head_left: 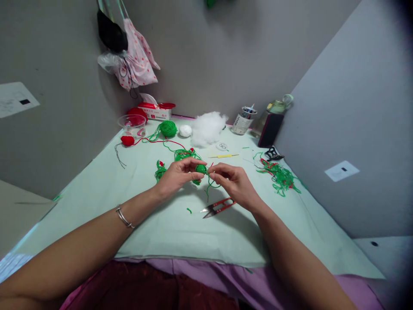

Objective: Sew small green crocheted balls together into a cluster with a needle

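Between the fingers of my left hand (180,174) is a small green crocheted piece (200,168), rounded in shape. My right hand (234,181) pinches at its right side, where green yarn ends (208,191) hang down; the fingertips are closed on the yarn. Just below my right hand, red-handled thread snips (219,207) lie on the table with the blades pointing left. Beside my left hand rests another green and red crocheted piece (160,171). Behind both hands lies a heap of green yarn (184,154) with a red bit on it.
A yellow crochet hook (223,156), white stuffing (209,128), a green yarn ball (167,128) and a white ball (185,131) lie farther back. At right are tangled yarn scraps (281,175), a phone (270,130), a bottle (260,124) and a pen cup (242,122). A plastic tub (132,125) stands back left.
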Tool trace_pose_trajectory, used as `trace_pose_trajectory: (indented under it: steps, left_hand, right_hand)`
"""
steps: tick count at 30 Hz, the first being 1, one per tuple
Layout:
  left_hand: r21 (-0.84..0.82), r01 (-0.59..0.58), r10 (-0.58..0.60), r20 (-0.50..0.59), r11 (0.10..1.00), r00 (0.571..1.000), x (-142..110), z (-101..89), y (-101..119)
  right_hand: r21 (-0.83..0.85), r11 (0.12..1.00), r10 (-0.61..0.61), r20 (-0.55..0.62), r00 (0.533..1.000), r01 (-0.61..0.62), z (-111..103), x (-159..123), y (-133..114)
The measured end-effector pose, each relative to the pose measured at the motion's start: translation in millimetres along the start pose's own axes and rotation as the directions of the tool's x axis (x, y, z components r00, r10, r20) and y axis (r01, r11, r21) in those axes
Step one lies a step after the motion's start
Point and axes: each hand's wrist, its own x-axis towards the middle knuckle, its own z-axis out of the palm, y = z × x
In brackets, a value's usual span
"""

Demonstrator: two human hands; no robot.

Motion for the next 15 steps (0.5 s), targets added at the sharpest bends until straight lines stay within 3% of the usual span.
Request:
trace_pose_trajectory:
  steps: [5,10,15]
  left_hand:
    - [-0.016,0.011,-0.011,0.04,1.0,0.999,0,-1.6,0]
    - [0.009,0.007,-0.008,0.073,1.0,0.997,0,-3.2,2]
    - [0.042,0.032,-0.033,0.035,0.999,0.999,-2,2.2,4]
  right_hand:
    - [0.078,0.997,-0.017,0.021,1.0,0.015,-4,3,2]
    - [0.173,0.984,0.037,0.059,0.998,-0.046,-4,5,4]
    - [0.111,0.993,0.041,0.025,0.999,-0.044,5,5,6]
